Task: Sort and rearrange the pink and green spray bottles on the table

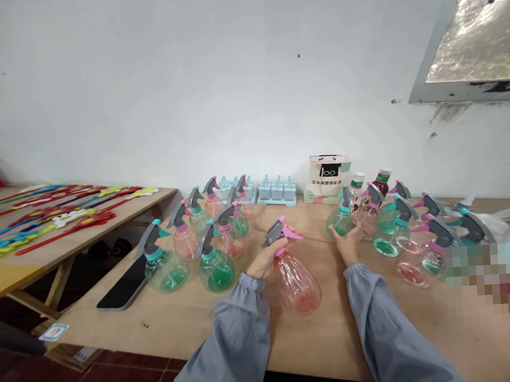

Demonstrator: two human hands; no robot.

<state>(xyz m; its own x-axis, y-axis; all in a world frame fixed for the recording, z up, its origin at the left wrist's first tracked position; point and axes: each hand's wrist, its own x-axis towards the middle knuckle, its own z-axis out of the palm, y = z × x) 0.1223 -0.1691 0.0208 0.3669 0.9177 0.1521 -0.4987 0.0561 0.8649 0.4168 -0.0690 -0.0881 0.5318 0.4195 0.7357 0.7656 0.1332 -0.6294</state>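
My left hand (263, 261) is closed around the neck of a pink spray bottle (299, 286), which leans with its base toward the lower right. My right hand (348, 244) has its fingers apart beside a green spray bottle (339, 219) and a pink one (366, 219) behind it; whether it touches them I cannot tell. Several green and pink spray bottles with grey trigger heads stand left of my left hand, a green one (216, 269) closest. Several more, among them a green one (391, 234), are grouped to the right.
A black phone (122, 286) lies at the table's left edge. Light-blue moulds (276, 191), a printed paper bag (327, 181) and a dark red bottle (382, 181) stand along the wall. Another table (75, 248) at the left holds colourful long-handled items.
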